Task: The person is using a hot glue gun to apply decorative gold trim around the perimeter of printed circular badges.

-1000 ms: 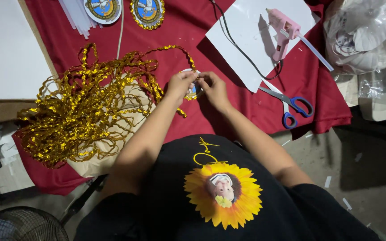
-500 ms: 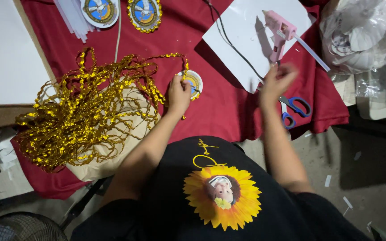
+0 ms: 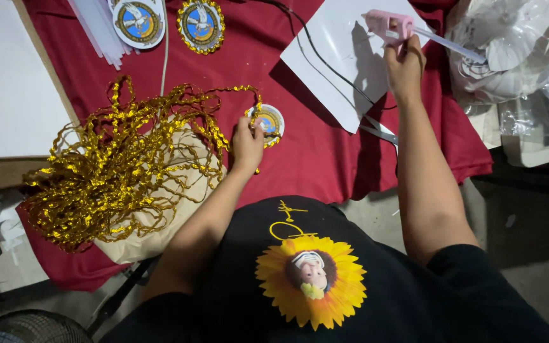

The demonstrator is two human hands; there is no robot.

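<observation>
My left hand [image 3: 247, 143] presses a small round badge [image 3: 268, 121] onto the red cloth [image 3: 312, 152]; gold zigzag trim [image 3: 122, 165] runs partway around the badge's edge and trails off into a big tangled heap at the left. My right hand [image 3: 405, 63] is stretched to the far right and grips a pink glue gun [image 3: 389, 24] with a clear glue stick sticking out of its back, held over a white paper sheet [image 3: 338, 57]. The gun's black cord crosses that sheet.
Two finished round badges [image 3: 201, 24] with gold edging lie at the top. Clear glue sticks [image 3: 96, 25] lie near them. Scissors [image 3: 379, 130] are partly hidden under my right forearm. A white board [image 3: 7, 82] is at the left, plastic bags [image 3: 516, 57] at the right.
My right hand left the badge, moved right and up past the scissors, and took hold of the pink glue gun. My left hand stayed on the badge.
</observation>
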